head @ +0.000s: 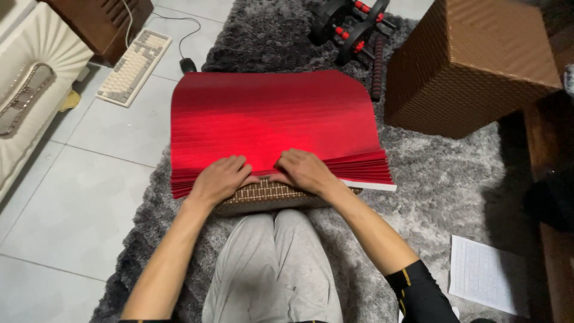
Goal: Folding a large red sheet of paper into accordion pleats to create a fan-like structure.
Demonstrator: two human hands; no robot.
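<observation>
Head view of a seated person with a fanned stack of red sheets (269, 119) spread across a brown woven box (263, 197) that rests against the knees and stands in for a desk. The stack lies offset sheet by sheet, so that the near edges form a stepped ramp, which probably lets single edges be reached. The left hand (220, 178) and the right hand (305, 170) lie palm down, side by side, on that near edge; each grip is flat and loosely curled, pressing on the sheets rather than closing around any of them. The box sits on a grey shaggy rug (430, 173). A larger brown woven cube (472, 66) stands to the right, a white printed page (487, 275) lies at lower right, a pale keyboard (134, 66) rests on the tiled floor, and a black and red exercise wheel (353, 27) lies beyond the stack.
</observation>
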